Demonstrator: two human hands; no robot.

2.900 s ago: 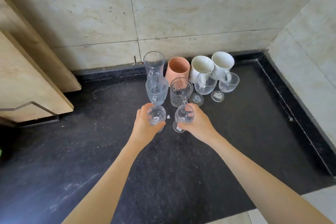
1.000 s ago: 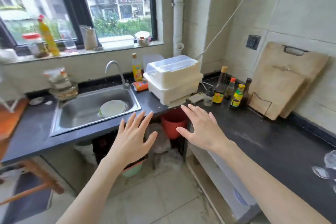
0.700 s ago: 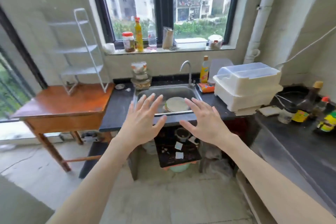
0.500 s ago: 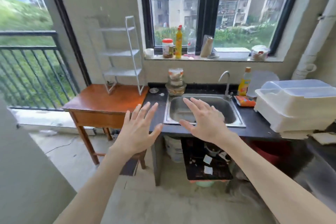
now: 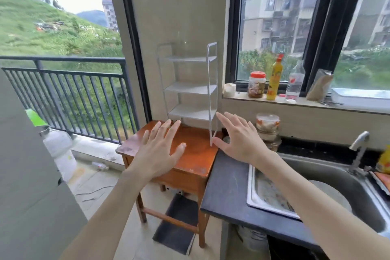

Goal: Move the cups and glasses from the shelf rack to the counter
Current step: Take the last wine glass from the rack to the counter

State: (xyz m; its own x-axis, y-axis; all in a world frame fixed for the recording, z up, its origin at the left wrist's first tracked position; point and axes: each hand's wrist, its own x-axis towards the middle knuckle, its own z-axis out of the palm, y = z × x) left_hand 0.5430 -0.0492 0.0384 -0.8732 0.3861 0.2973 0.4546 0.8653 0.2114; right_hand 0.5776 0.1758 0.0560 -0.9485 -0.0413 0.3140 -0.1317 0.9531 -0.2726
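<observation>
The left hand [image 5: 157, 154] hovers over the wooden table [image 5: 190, 154], grip wide, fingers spread, holding nothing. Just behind it, at the table's back edge against the wall, stands the white shelf rack [image 5: 191, 88]; all three tiers show bare, and no cup or glass is visible on them, though faint glints above the top tier are too blurred to read. Judged from that, the rack looks emptied and the moving is likely finished or nearly so. The right hand [image 5: 239, 139] is likewise spread wide and empty, its thumb close beside the rack's front post. Room is open in front of the rack; to the right the dark counter [image 5: 225, 186] butts against the table's edge, with the sink [image 5: 316, 186] and stacked containers [image 5: 267, 127] crowding that side.
</observation>
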